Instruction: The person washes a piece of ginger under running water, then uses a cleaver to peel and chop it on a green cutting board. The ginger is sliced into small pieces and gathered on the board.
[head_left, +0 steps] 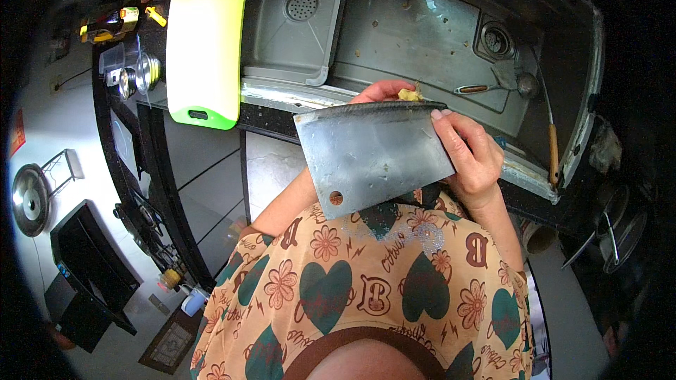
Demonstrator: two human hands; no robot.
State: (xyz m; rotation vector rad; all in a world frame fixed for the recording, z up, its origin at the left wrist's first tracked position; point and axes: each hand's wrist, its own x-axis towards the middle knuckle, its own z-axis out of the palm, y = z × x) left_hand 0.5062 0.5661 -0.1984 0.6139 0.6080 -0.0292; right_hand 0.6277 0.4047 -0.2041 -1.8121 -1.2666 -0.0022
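Note:
A broad cleaver [380, 155] lies across the front of my body, its grey blade facing up with a small hole near the lower left corner. My right hand [472, 151] grips it at the right end, thumb on the blade's far corner. The handle is mostly hidden by that hand. Behind the blade's far edge, the curled fingers of my left hand [389, 90] show; the palm is hidden. Beside those fingers a knobby yellow piece of ginger [409, 94] sticks up, and the left hand appears closed on it.
Beyond the hands are a left sink basin [274, 42] and a wider right basin [394, 49]. The right one holds a ladle [527, 85] and a wooden-handled turner [473, 89]. A white cutting board with green edges [204, 49] stands left. Glass bowls [146, 72] sit beyond it.

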